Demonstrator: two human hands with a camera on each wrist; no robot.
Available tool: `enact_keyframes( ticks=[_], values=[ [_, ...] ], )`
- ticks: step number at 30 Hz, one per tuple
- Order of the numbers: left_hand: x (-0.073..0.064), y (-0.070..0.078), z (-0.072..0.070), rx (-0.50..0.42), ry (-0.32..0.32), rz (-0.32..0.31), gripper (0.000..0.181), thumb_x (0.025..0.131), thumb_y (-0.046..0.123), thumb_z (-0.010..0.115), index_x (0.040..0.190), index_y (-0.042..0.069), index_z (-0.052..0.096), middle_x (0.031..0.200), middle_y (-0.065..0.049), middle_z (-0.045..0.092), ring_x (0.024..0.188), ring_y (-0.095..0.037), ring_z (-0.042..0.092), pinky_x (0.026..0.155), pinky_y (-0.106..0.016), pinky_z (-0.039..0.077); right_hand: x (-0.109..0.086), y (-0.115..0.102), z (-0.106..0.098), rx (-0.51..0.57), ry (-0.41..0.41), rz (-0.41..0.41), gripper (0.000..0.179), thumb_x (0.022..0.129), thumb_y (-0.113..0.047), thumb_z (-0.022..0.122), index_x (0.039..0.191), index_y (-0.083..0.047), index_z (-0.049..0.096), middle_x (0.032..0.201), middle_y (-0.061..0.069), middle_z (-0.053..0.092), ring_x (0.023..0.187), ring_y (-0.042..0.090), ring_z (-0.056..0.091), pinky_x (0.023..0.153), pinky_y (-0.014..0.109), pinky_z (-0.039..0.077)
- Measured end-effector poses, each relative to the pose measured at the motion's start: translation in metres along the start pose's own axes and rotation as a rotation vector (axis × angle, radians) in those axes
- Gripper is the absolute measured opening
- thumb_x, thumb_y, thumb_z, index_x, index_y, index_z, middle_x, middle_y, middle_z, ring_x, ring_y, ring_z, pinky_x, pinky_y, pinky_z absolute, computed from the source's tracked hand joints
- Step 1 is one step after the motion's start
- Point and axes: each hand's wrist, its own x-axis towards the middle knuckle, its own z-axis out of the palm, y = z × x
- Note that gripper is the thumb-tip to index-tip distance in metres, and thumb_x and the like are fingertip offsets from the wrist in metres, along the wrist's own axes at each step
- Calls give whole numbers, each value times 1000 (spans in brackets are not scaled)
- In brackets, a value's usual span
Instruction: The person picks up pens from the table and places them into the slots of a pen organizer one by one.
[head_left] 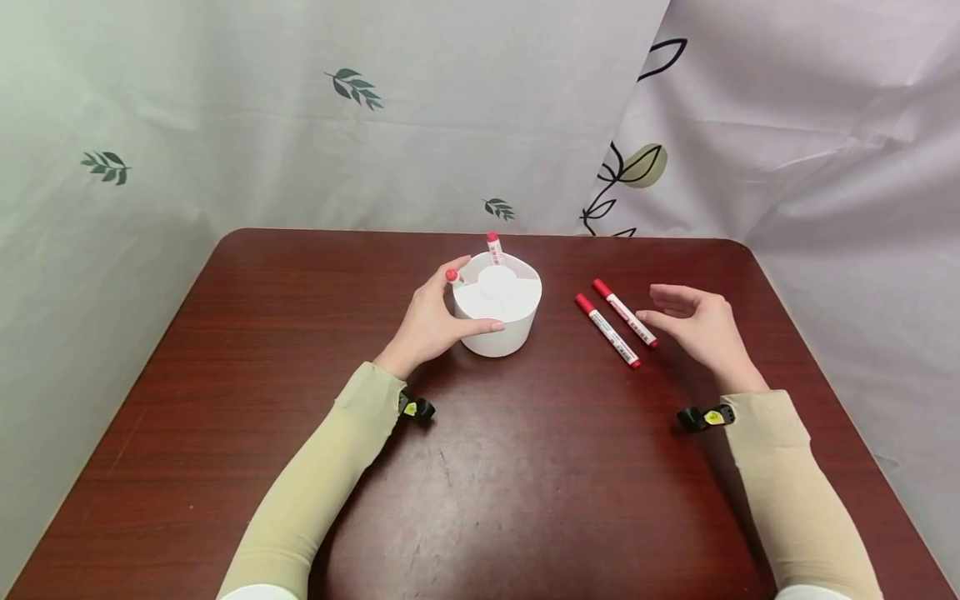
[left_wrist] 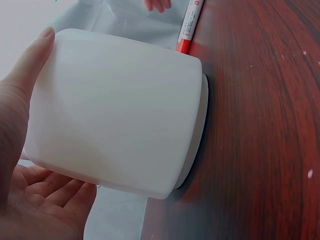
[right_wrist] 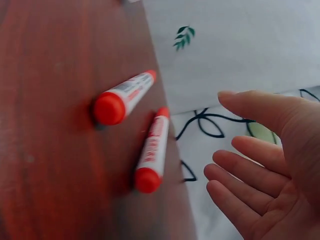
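Observation:
My left hand (head_left: 429, 323) grips a round white pen holder (head_left: 497, 340) from its left side, thumb across the front and fingers around the back. Two red-capped markers stand in its sections: one marker (head_left: 495, 250) at the back, another marker (head_left: 452, 276) by the left rim. To the right, two red-and-white markers (head_left: 608, 331) (head_left: 627, 314) lie slanted side by side on the table. Just right of them hovers my right hand (head_left: 701, 329), fingers loosely bent and holding nothing. In the right wrist view its palm (right_wrist: 280, 175) is apart from both markers.
The dark red-brown wooden table (head_left: 525, 475) has rounded back corners. White cloth (head_left: 420, 150) with a leaf print hangs behind it and along both sides. Each wrist carries a small black camera (head_left: 417, 409) on its inner side.

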Motion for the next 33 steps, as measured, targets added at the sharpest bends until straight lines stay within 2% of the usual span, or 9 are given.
enact_keyframes(
  ticks=[3,5,10,13,22,26,33],
  values=[
    [0,0,0,-5,0,-1,105,65,46,96,152,18,44,140,2,55,129,-15,49,107,-44,41,-1,7,3,-26,-27,-6,60,84,-35,86,132,-3,67,125,15,68,103,20,71,78,10,51],
    [0,0,0,-7,-1,-1,105,65,46,96,152,18,44,140,2,55,129,-15,49,107,-43,41,-1,11,5,-31,-36,-7,58,84,-32,86,131,-2,68,124,15,69,102,21,71,76,11,51],
    [1,0,0,-15,-4,-2,105,65,47,96,152,18,45,139,2,56,129,-15,49,107,-44,42,-3,17,8,-34,-41,-3,53,85,-24,86,129,-1,68,121,17,70,91,4,70,72,11,52],
    [0,0,-1,-19,-4,0,105,65,46,96,152,19,45,139,2,56,129,-15,50,107,-44,41,-4,19,10,-52,-43,-13,51,85,-21,87,128,0,69,117,18,71,85,-1,68,70,11,52],
    [1,0,-1,-15,-8,8,104,66,44,97,152,17,45,140,0,55,130,-16,49,108,-46,40,-5,22,15,-129,-45,-38,44,82,-17,89,119,0,73,94,15,74,76,10,69,65,11,49],
    [0,0,-1,-18,-9,-2,104,66,45,96,152,18,45,139,0,56,129,-16,49,108,-47,40,-4,25,17,-146,-53,-30,41,82,-13,88,117,1,73,92,14,74,74,9,69,64,13,49],
    [0,0,-1,-21,-4,-7,104,65,45,97,151,20,45,138,1,56,128,-15,50,107,-41,41,-3,26,18,-163,-50,-29,36,83,-9,85,116,1,73,92,14,74,75,10,68,64,12,48]
  ],
)
